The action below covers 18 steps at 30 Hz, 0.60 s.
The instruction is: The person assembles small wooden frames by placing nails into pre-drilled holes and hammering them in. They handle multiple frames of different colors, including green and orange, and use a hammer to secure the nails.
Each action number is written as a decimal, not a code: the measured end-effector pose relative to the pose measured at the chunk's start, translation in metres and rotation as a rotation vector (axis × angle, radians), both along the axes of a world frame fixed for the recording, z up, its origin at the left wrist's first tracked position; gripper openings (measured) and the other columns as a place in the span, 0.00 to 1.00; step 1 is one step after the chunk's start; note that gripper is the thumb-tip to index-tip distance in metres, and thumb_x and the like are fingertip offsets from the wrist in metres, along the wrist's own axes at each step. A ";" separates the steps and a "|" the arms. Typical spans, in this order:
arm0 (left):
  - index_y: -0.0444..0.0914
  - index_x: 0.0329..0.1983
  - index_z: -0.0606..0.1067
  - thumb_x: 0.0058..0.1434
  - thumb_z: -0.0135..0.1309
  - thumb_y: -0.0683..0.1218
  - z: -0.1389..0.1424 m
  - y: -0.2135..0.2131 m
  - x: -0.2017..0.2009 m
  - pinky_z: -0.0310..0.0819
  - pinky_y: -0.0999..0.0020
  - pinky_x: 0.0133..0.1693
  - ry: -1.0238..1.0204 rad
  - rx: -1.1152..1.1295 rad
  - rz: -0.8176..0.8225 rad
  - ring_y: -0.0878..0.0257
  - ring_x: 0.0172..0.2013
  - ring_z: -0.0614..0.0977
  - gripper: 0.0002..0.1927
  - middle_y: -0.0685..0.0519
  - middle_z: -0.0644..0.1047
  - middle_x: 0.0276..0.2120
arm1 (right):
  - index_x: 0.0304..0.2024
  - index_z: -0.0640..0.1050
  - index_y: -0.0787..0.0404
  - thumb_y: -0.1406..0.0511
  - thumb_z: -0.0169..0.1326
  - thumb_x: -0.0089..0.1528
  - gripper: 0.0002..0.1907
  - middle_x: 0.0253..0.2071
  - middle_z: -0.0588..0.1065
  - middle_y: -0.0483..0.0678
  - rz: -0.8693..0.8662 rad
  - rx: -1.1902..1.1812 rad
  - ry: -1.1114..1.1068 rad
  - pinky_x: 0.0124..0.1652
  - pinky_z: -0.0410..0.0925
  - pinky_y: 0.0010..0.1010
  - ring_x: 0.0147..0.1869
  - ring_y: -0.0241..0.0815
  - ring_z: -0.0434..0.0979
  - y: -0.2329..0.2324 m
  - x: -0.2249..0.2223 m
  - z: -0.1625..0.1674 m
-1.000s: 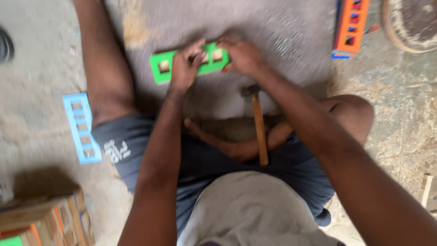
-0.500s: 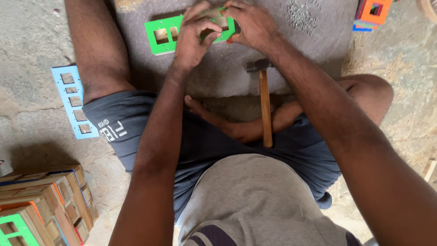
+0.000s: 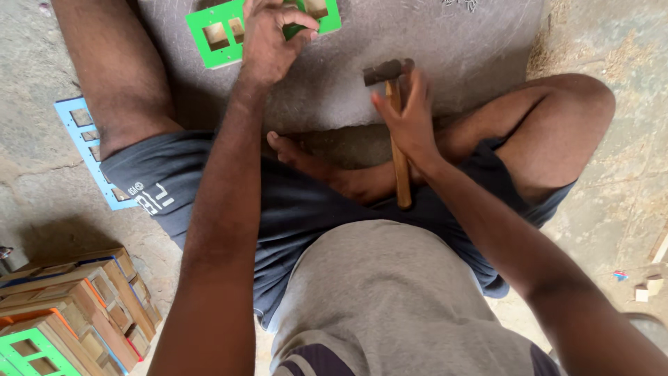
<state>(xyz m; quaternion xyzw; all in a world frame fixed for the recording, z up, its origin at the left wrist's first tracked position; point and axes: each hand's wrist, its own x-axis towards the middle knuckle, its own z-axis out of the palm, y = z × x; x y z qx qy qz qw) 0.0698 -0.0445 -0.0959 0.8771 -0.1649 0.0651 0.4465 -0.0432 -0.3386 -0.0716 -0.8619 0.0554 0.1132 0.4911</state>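
A green plate with square cut-outs (image 3: 217, 29) lies on a grey stone slab (image 3: 431, 42) in front of my crossed legs. My left hand (image 3: 268, 38) presses down on the plate's middle, fingers bent over it. A hammer (image 3: 395, 125) with a wooden handle and dark iron head rests along my lap, head toward the slab. My right hand (image 3: 410, 118) lies on the handle just below the head, fingers spread and starting to curl around it.
A blue plate with square cut-outs (image 3: 87, 146) lies on the floor beside my left thigh. Several wooden boxes with coloured faces (image 3: 69, 306) are stacked at the lower left. Small wood scraps (image 3: 647, 285) sit at the right edge.
My right hand has left the green plate and dropped back onto the hammer handle. My left hand stays on the plate. The view has tilted down toward my lap.
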 end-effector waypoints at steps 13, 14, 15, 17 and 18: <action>0.48 0.40 0.87 0.59 0.73 0.47 0.005 -0.002 0.000 0.56 0.52 0.61 -0.001 0.018 0.004 0.51 0.54 0.74 0.08 0.53 0.80 0.42 | 0.68 0.63 0.66 0.62 0.53 0.74 0.24 0.28 0.76 0.54 0.374 -0.106 -0.170 0.26 0.69 0.37 0.27 0.42 0.78 0.023 0.035 0.048; 0.48 0.40 0.86 0.58 0.73 0.47 0.007 -0.002 0.000 0.55 0.52 0.60 -0.015 0.015 0.004 0.50 0.54 0.73 0.08 0.53 0.80 0.43 | 0.68 0.63 0.67 0.62 0.53 0.74 0.24 0.27 0.76 0.54 0.404 -0.141 -0.171 0.26 0.68 0.37 0.26 0.43 0.77 0.027 0.042 0.046; 0.47 0.40 0.86 0.57 0.74 0.47 0.008 -0.002 0.000 0.55 0.51 0.60 -0.023 0.016 0.003 0.50 0.55 0.72 0.09 0.54 0.80 0.43 | 0.67 0.63 0.67 0.62 0.53 0.74 0.24 0.27 0.76 0.54 0.433 -0.172 -0.167 0.26 0.67 0.37 0.26 0.43 0.76 0.030 0.047 0.044; 0.47 0.41 0.86 0.57 0.74 0.47 0.008 -0.002 0.001 0.57 0.50 0.60 -0.033 0.035 -0.001 0.51 0.54 0.74 0.10 0.53 0.81 0.43 | 0.67 0.64 0.68 0.61 0.53 0.74 0.24 0.26 0.76 0.53 0.427 -0.187 -0.096 0.24 0.67 0.36 0.24 0.42 0.75 0.031 0.053 0.046; 0.48 0.41 0.86 0.57 0.75 0.46 0.007 -0.002 0.001 0.59 0.50 0.61 -0.043 0.043 0.000 0.52 0.54 0.75 0.10 0.53 0.81 0.42 | 0.66 0.65 0.67 0.61 0.52 0.73 0.24 0.26 0.76 0.51 0.395 -0.175 -0.037 0.22 0.68 0.34 0.22 0.41 0.75 0.029 0.052 0.051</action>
